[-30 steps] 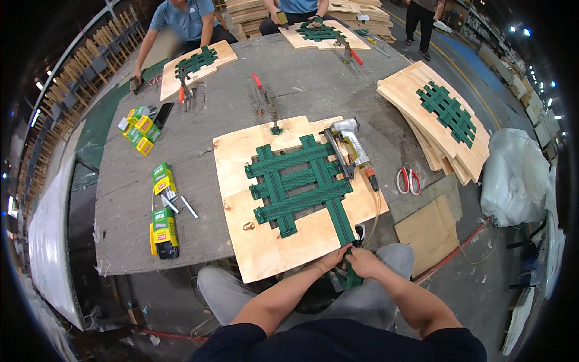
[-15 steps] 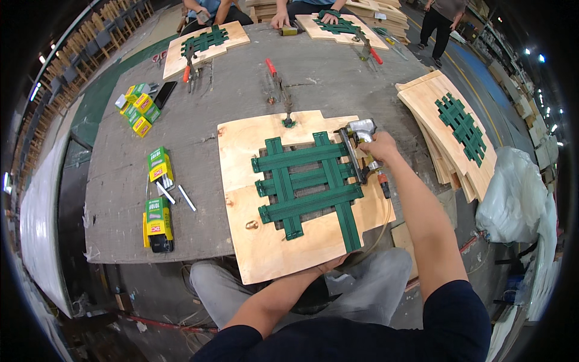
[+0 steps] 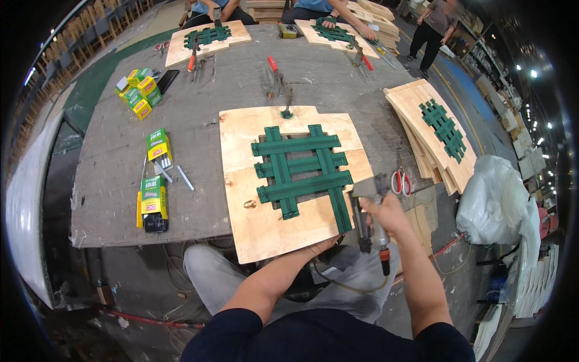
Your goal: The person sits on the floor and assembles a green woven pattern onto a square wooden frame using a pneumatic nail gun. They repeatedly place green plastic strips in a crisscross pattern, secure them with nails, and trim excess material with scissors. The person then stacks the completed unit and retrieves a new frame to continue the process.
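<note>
A pale wooden panel (image 3: 242, 232) lies on the table in front of me, overhanging its near edge. Green webbing straps (image 3: 304, 186) cross in a woven grid over its opening. One strap runs longer toward me, ending near the panel's near right edge. My right hand (image 3: 389, 214) grips a pneumatic staple gun (image 3: 363, 224), slightly blurred, beside that edge and off the strap grid. An air hose hangs from its handle. My left hand (image 3: 325, 245) is at the panel's near edge by the long strap's end; its fingers are mostly hidden underneath.
A red-handled clamp (image 3: 287, 99) meets the panel's far edge. Red-handled scissors (image 3: 401, 183) lie to the right, near stacked panels (image 3: 416, 120). Staple boxes (image 3: 158, 145) and loose staple strips (image 3: 185, 178) lie on the left. Two co-workers work on similar panels (image 3: 235, 35) across the table.
My right hand has drawn the staple gun from the grid's far right corner back toward me, past the panel's near right edge. The scissors have come into sight.
</note>
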Action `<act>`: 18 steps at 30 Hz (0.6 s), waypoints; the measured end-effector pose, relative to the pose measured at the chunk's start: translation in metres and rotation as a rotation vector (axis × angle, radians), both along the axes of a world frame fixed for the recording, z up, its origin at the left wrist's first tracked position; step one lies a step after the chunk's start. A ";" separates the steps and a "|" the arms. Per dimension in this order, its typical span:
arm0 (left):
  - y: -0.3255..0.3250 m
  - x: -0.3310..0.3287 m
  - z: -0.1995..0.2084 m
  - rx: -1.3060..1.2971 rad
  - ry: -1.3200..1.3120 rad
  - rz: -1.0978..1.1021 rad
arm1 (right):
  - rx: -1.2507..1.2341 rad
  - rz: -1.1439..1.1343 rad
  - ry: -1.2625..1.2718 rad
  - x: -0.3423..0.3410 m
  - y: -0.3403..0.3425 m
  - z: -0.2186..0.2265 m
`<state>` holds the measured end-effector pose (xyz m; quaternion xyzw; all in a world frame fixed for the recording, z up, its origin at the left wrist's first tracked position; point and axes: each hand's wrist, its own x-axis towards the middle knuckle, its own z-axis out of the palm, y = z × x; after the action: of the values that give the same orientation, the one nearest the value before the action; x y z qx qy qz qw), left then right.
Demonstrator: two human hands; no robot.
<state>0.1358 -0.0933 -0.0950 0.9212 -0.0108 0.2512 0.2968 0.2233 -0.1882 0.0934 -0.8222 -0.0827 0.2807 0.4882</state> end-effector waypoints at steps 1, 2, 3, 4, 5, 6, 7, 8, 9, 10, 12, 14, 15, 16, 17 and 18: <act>-0.002 -0.002 0.001 0.002 0.004 -0.004 | 0.038 0.038 0.008 -0.009 0.004 -0.007; -0.001 -0.001 0.002 0.002 0.010 0.000 | 0.007 0.037 0.029 -0.013 0.007 -0.011; -0.001 -0.001 0.003 0.004 0.012 0.003 | 0.007 0.035 0.033 -0.016 0.009 -0.013; -0.001 -0.001 0.003 0.002 0.014 0.005 | 0.009 0.032 0.037 -0.018 0.012 -0.014; 0.000 -0.001 0.004 0.001 0.019 0.009 | 0.012 0.029 0.040 -0.020 0.013 -0.015; 0.000 -0.001 0.005 0.007 0.021 0.012 | 0.010 0.047 0.030 -0.020 0.015 -0.015; 0.000 -0.002 0.005 0.002 0.024 0.011 | 0.007 0.060 0.021 -0.020 0.013 -0.017; 0.000 -0.001 0.005 0.005 0.027 0.012 | 0.004 0.073 0.012 -0.020 0.012 -0.020; -0.001 -0.001 0.006 0.006 0.029 0.010 | -0.017 0.082 0.003 -0.019 0.012 -0.022; -0.001 0.000 0.006 0.002 0.027 0.011 | -0.039 0.091 -0.004 -0.019 0.012 -0.023; -0.002 -0.001 0.007 0.000 0.032 0.008 | -0.076 0.094 0.001 -0.020 0.010 -0.026; -0.002 -0.003 0.006 -0.003 0.034 0.012 | -0.107 0.090 0.019 -0.025 0.014 -0.026; -0.002 -0.004 0.005 -0.005 0.034 0.012 | -0.087 0.100 0.002 -0.026 0.016 -0.026; -0.001 -0.005 0.005 -0.006 0.034 0.011 | -0.067 0.110 -0.012 -0.028 0.019 -0.025; -0.001 -0.007 0.004 -0.008 0.039 0.011 | -0.048 0.122 -0.026 -0.031 0.021 -0.024; -0.001 -0.008 0.003 -0.011 0.037 0.010 | -0.075 0.123 -0.004 -0.033 0.023 -0.023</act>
<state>0.1276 -0.0944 -0.0917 0.9242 0.0009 0.2356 0.3007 0.1899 -0.1651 0.0702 -0.8339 -0.1237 0.3112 0.4387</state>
